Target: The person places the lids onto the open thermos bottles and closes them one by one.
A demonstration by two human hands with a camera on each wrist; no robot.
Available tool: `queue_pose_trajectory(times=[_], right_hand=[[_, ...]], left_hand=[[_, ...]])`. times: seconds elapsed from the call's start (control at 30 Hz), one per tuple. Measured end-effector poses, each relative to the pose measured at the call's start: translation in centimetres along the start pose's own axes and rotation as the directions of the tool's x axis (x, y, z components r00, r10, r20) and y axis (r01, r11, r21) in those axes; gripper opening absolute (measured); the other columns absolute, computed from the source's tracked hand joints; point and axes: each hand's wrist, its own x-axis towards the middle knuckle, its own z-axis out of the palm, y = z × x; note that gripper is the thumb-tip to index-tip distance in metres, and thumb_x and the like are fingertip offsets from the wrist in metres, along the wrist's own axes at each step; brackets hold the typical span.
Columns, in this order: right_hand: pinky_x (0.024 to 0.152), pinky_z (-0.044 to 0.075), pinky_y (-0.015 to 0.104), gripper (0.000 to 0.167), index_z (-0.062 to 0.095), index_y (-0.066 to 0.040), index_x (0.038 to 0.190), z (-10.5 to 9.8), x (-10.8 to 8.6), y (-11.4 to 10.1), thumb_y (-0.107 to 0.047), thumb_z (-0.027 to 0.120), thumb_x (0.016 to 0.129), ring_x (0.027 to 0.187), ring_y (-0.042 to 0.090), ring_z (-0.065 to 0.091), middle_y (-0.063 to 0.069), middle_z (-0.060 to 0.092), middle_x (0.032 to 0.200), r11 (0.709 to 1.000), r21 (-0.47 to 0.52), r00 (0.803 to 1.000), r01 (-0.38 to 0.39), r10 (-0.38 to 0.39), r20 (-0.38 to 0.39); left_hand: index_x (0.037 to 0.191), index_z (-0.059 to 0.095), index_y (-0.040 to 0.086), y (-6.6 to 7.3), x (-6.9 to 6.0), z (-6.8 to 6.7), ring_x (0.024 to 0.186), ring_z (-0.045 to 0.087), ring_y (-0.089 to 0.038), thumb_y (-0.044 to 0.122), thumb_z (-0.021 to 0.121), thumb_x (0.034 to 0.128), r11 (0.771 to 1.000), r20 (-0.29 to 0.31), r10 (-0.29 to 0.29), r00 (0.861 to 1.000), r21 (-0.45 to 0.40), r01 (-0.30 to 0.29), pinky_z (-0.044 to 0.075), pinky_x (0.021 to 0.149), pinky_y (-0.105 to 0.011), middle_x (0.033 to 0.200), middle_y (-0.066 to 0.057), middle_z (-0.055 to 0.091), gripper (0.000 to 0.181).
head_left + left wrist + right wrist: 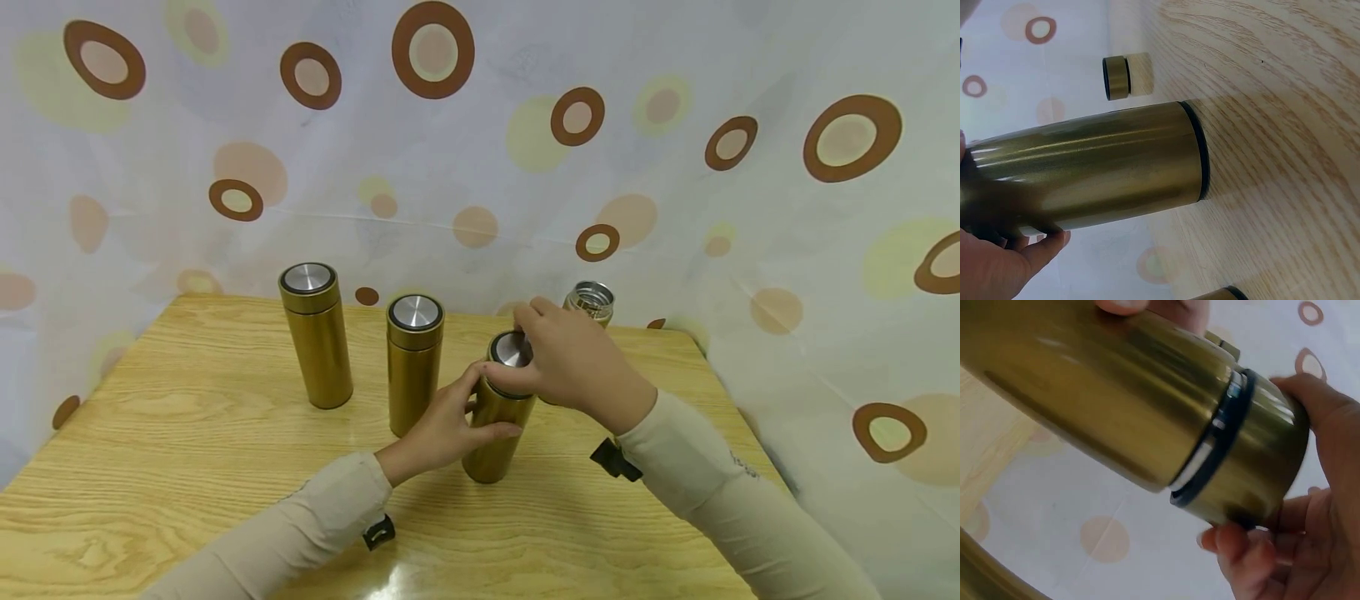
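Note:
A gold thermos bottle [495, 442] stands on the wooden table in front of the person. The left hand [442, 425] grips its upper body from the left, fingers behind and thumb across the front. From above, the right hand [577, 358] grips the bottle's silver-topped lid [512, 348]. In the right wrist view, a narrow pale gap shows between the lid [1266, 450] and the bottle body [1104, 394], with a dark ring at the lid's edge. Behind the right hand stands an open bottle [591, 298] without a lid, its lower part mostly hidden.
Two lidded gold bottles stand to the left, one farther back [318, 350] and one [414, 375] close to the left hand. A loose gold lid [1117, 78] sits on the table [187, 467] in the left wrist view. A dotted curtain [480, 167] hangs behind.

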Motion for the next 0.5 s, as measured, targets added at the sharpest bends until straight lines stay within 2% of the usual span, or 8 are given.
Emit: queue_pose_trajectory(times=[0.2, 0.4, 0.5], right_hand=[[0.041, 0.037, 0.027, 0.056, 0.054, -0.004, 0.083, 0.4, 0.1, -1.1, -0.059, 0.063, 0.081, 0.049, 0.019, 0.045, 0.006, 0.053, 0.071, 0.986, -0.100, 0.991, -0.132, 0.129, -0.033], [0.035, 0.039, 0.029, 0.059, 0.054, -0.002, 0.079, 0.6, 0.0, -2.2, -0.060, 0.063, 0.081, 0.041, 0.020, 0.042, 0.011, 0.054, 0.066, 0.972, -0.161, 0.980, -0.174, 0.155, -0.124], [0.034, 0.039, 0.029, 0.059, 0.055, -0.002, 0.078, 0.7, 0.0, -2.5, -0.060, 0.062, 0.082, 0.040, 0.020, 0.042, 0.012, 0.056, 0.067, 0.965, -0.169, 0.974, -0.200, 0.177, -0.140]], left_hand=[[0.148, 0.026, 0.030, 0.1, 0.0, 0.0, 0.130, 0.045, -0.016, 0.025, 0.076, 0.0836, 1.000, 0.006, -0.010, 1.000, -0.004, 0.010, 0.045, 0.100, -0.050, 0.145, 0.006, 0.042, 0.082], [0.148, 0.027, 0.030, 0.1, -0.1, 0.0, 0.130, 0.046, -0.016, 0.024, 0.076, 0.0836, 1.000, 0.003, -0.018, 1.000, -0.017, 0.018, 0.045, 0.100, -0.051, 0.142, 0.005, 0.045, 0.081], [0.149, 0.025, 0.031, 0.1, -0.1, 0.0, 0.130, 0.046, -0.016, 0.025, 0.076, 0.0837, 1.000, 0.004, -0.015, 1.000, -0.014, 0.015, 0.045, 0.100, -0.051, 0.143, 0.006, 0.044, 0.083]])
